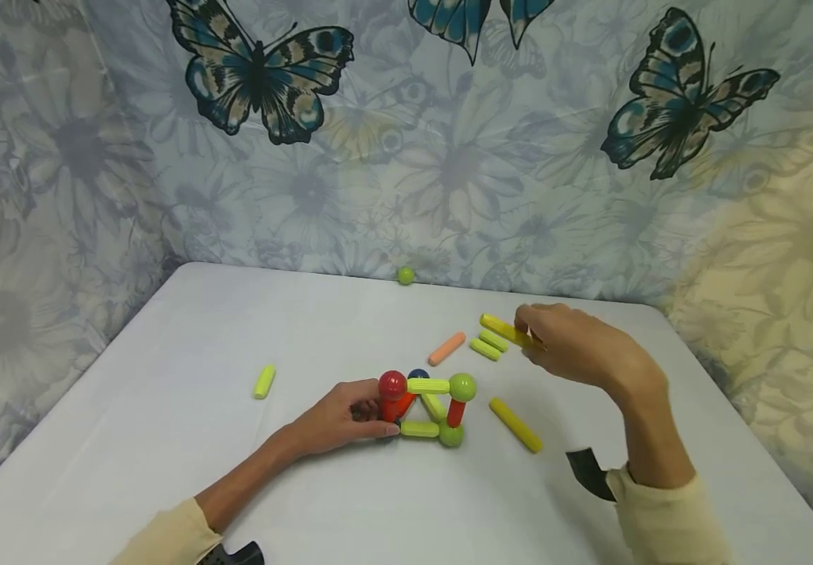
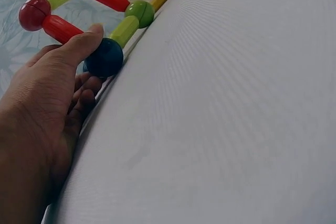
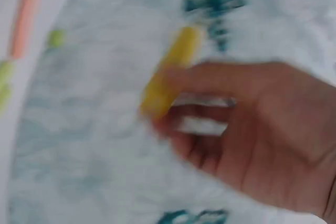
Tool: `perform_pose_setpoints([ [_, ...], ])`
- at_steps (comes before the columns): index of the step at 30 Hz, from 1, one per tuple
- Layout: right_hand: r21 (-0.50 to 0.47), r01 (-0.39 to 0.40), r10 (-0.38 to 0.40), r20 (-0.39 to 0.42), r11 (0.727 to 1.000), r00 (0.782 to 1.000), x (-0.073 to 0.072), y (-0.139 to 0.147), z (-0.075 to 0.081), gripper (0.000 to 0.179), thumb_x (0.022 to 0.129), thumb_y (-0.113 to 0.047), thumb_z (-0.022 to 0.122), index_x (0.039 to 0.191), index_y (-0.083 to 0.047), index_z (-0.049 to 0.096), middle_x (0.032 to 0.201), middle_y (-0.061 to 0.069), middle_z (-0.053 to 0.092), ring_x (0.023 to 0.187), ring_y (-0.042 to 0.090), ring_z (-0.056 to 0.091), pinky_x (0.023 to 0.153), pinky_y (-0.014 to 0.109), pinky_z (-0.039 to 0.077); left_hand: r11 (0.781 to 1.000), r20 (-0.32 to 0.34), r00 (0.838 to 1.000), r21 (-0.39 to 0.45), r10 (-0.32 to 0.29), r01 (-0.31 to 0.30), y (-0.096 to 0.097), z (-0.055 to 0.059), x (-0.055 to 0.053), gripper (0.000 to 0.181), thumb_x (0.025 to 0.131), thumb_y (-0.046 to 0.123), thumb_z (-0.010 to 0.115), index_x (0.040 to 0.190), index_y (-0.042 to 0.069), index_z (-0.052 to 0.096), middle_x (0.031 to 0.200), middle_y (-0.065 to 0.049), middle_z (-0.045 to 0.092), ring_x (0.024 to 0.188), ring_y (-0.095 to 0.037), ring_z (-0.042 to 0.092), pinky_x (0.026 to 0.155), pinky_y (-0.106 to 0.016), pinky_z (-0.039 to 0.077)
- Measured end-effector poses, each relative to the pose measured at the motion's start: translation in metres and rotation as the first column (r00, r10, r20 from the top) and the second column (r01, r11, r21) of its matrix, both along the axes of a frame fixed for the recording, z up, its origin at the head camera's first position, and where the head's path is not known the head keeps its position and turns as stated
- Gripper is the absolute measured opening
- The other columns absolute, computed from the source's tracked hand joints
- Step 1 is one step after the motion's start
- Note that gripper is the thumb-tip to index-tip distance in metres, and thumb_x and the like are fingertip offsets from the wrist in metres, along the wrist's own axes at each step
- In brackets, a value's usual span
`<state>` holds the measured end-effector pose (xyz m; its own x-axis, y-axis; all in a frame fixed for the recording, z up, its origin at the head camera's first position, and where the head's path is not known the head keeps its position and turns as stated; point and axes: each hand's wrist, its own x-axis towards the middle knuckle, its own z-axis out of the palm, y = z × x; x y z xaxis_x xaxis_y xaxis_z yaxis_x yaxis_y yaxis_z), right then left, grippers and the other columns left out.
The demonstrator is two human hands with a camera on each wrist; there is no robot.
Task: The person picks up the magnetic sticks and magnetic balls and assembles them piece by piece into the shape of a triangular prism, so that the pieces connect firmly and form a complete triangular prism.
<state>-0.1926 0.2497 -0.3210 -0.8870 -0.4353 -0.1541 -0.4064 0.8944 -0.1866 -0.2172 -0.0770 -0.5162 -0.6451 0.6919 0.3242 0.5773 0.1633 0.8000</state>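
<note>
A frame of magnetic rods and balls (image 1: pixel 428 386) stands on the table, with red, green and blue balls joined by green and red rods. My left hand (image 1: pixel 339 420) holds its left side. In the left wrist view, the thumb lies by a dark blue ball (image 2: pixel 105 57) and a red rod (image 2: pixel 62 29), with fingers curled beneath. My right hand (image 1: pixel 583 341) pinches a yellow rod (image 1: pixel 501 326) between thumb and fingers, above the table right of the frame. That yellow rod (image 3: pixel 185 45) looks blurred in the right wrist view.
Two short green rods (image 1: pixel 486 349) and an orange rod (image 1: pixel 446 348) lie behind the frame. Another yellow rod (image 1: pixel 515 424) lies to its right, and a lone green rod (image 1: pixel 264 381) to the left. A green ball (image 1: pixel 406 275) sits at the white table's (image 1: pixel 293 314) back edge, before the butterfly-patterned cloth (image 1: pixel 449 173).
</note>
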Motion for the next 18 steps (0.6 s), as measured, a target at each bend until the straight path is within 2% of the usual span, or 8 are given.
perform_pose_setpoints([
  [2, -0.091, -0.07, 0.062, -0.096, 0.993, 0.993, 0.023, -0.009, 0.01, 0.016, 0.097, -0.01, 0.072, 0.111, -0.012, 0.067, 0.101, -0.002, 0.071, 0.084, 0.009, 0.062, 0.073, 0.031, 0.055, 1.0, -0.012, 1.0, 0.0, 0.007, -0.007, -0.001, 0.001, 0.0, 0.026, 0.093, 0.027, 0.08, 0.115, 0.023, 0.067, 0.091, 0.005, 0.065, 0.078, -0.004, 0.058, 0.068, -0.019, 0.05],
  [3, -0.106, -0.116, 0.102, -0.124, 0.988, 0.987, 0.032, -0.016, 0.011, 0.016, 0.096, -0.011, 0.073, 0.11, -0.016, 0.068, 0.1, -0.006, 0.071, 0.084, 0.006, 0.061, 0.073, 0.029, 0.055, 1.0, -0.012, 1.0, -0.001, 0.01, -0.01, -0.001, 0.002, 0.0, 0.026, 0.093, 0.026, 0.08, 0.115, 0.023, 0.067, 0.09, 0.006, 0.065, 0.078, -0.003, 0.058, 0.068, -0.02, 0.05],
  [5, -0.112, -0.188, 0.173, -0.127, 0.976, 0.977, 0.046, -0.029, 0.005, 0.017, 0.095, -0.014, 0.075, 0.11, -0.02, 0.068, 0.1, -0.01, 0.071, 0.082, 0.001, 0.059, 0.073, 0.025, 0.054, 1.0, -0.012, 1.0, -0.015, 0.02, -0.02, -0.003, 0.004, 0.0, 0.026, 0.093, 0.025, 0.08, 0.115, 0.023, 0.067, 0.09, 0.006, 0.065, 0.077, -0.002, 0.057, 0.068, -0.019, 0.05],
  [7, -0.09, -0.207, 0.199, -0.095, 0.974, 0.975, 0.057, -0.042, -0.009, 0.018, 0.094, -0.017, 0.076, 0.11, -0.022, 0.068, 0.099, -0.012, 0.073, 0.077, -0.002, 0.056, 0.068, 0.021, 0.052, 0.999, -0.009, 1.0, -0.027, 0.025, -0.025, -0.004, 0.005, -0.001, 0.027, 0.093, 0.026, 0.08, 0.116, 0.022, 0.067, 0.09, 0.006, 0.065, 0.077, -0.002, 0.057, 0.068, -0.019, 0.05],
  [10, -0.06, -0.176, 0.169, -0.1, 0.983, 0.981, 0.065, -0.056, -0.034, 0.016, 0.093, -0.018, 0.077, 0.107, -0.02, 0.069, 0.093, -0.011, 0.074, 0.068, -0.002, 0.051, 0.062, 0.019, 0.046, 0.999, -0.007, 1.0, -0.042, 0.028, -0.028, -0.003, 0.006, -0.002, 0.027, 0.095, 0.028, 0.078, 0.118, 0.021, 0.066, 0.091, 0.006, 0.064, 0.078, -0.003, 0.056, 0.069, -0.019, 0.05],
  [13, -0.088, -0.132, 0.116, -0.173, 0.987, 0.978, 0.067, -0.064, -0.055, 0.012, 0.093, -0.013, 0.077, 0.098, -0.017, 0.067, 0.077, -0.01, 0.067, 0.062, 0.001, 0.046, 0.058, 0.018, 0.042, 0.999, 0.0, 1.0, -0.044, 0.031, -0.03, -0.002, 0.005, -0.002, 0.027, 0.094, 0.028, 0.079, 0.117, 0.021, 0.066, 0.09, 0.005, 0.064, 0.078, -0.003, 0.056, 0.068, -0.02, 0.049],
  [16, -0.141, -0.104, 0.07, -0.225, 0.985, 0.972, 0.069, -0.067, -0.069, 0.016, 0.094, -0.009, 0.076, 0.092, -0.016, 0.061, 0.069, -0.011, 0.057, 0.059, 0.002, 0.041, 0.055, 0.017, 0.037, 0.999, 0.011, 1.0, -0.042, 0.029, -0.028, -0.001, 0.004, -0.002, 0.026, 0.094, 0.028, 0.079, 0.115, 0.021, 0.067, 0.089, 0.005, 0.064, 0.077, -0.003, 0.056, 0.068, -0.02, 0.049],
  [18, -0.146, -0.076, 0.039, -0.245, 0.986, 0.969, 0.072, -0.067, -0.074, 0.019, 0.093, -0.008, 0.076, 0.091, -0.017, 0.06, 0.069, -0.011, 0.056, 0.059, 0.004, 0.04, 0.053, 0.018, 0.036, 0.999, 0.01, 1.0, -0.043, 0.025, -0.024, 0.0, 0.004, -0.002, 0.025, 0.094, 0.029, 0.079, 0.115, 0.022, 0.066, 0.089, 0.006, 0.064, 0.077, -0.003, 0.056, 0.068, -0.019, 0.049],
])
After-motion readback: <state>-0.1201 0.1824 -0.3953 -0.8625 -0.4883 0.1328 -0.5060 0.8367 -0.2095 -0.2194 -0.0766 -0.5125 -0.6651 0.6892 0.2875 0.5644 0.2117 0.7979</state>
